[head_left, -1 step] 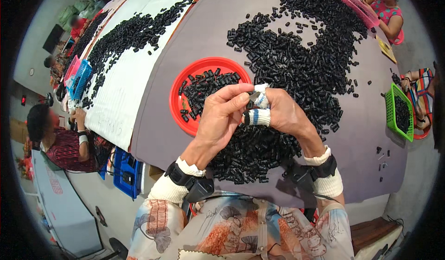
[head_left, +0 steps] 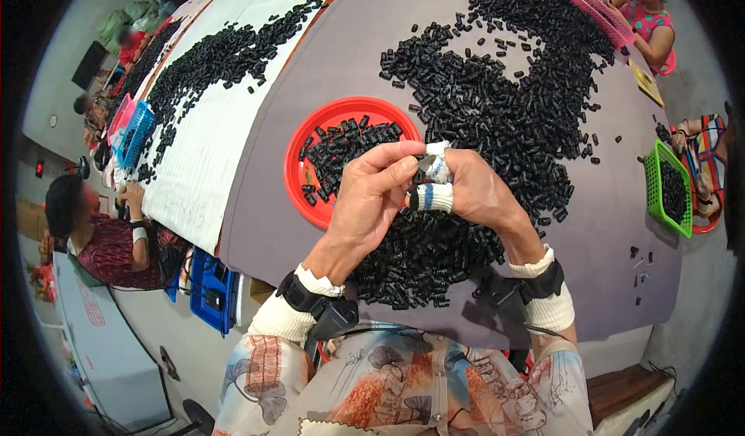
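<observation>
My left hand (head_left: 365,195) is closed in a pinch, thumb against forefinger, over the near side of a red round tray (head_left: 291,176). At its fingertips shows a small dark piece (head_left: 424,168), mostly hidden by the fingers. Pressed up against it from the right is my right hand (head_left: 485,191), its fingers curled in. White wraps with blue marks (head_left: 434,198) cover its thumb and a finger; whatever it grips is hidden. Small black cylindrical parts lie in the tray, and a big heap of the same parts (head_left: 497,110) spreads beneath and beyond my hands.
A grey-covered table (head_left: 264,195) carries the heap; a white-covered one (head_left: 209,149) with more black parts adjoins on the left. A green basket (head_left: 669,191) stands at the right edge, a pink basket (head_left: 601,17) far right, a blue basket (head_left: 136,133) left. Several people sit around.
</observation>
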`<state>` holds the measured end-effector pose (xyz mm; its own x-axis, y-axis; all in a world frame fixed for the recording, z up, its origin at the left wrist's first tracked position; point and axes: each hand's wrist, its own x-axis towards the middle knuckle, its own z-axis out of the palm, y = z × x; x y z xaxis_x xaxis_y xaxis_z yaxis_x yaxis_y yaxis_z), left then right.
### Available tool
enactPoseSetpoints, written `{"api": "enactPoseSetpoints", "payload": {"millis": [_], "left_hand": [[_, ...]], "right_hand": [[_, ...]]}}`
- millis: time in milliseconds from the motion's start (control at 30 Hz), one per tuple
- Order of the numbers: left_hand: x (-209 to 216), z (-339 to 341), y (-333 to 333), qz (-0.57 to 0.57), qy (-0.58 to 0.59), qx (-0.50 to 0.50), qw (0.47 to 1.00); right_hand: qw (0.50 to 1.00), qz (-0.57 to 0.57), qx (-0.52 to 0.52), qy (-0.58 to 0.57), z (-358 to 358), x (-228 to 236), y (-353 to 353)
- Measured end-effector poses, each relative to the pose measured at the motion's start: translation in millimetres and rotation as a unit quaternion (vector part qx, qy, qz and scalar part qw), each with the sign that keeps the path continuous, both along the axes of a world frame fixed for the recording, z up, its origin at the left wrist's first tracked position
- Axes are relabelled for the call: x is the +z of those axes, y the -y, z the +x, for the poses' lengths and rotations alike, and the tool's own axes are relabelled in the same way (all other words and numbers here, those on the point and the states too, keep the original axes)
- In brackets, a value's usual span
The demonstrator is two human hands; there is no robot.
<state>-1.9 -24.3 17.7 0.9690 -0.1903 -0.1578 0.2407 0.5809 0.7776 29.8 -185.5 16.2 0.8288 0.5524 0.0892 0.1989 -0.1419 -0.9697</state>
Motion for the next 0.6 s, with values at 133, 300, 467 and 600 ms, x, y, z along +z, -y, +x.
{"api": "enactPoseSetpoints", "payload": {"millis": [133,300,467,600], "left_hand": [[4,1,2,-0.017,0.014,-0.003,1.0],[8,0,4,-0.043,0.004,0.005,0.999],[-2,1,-2,-0.023,0.022,-0.012,0.999],[0,2,0,-0.037,0.024,-0.004,0.999]], "right_hand": [[1.0,0.022,-0.011,0.013,-3,7,0],[0.999,0.031,-0.01,0.027,-2,-2,1],[0.999,-0.012,-0.001,0.034,-1,3,2],[1.0,-0.003,0.009,-0.011,-2,4,3]]}}
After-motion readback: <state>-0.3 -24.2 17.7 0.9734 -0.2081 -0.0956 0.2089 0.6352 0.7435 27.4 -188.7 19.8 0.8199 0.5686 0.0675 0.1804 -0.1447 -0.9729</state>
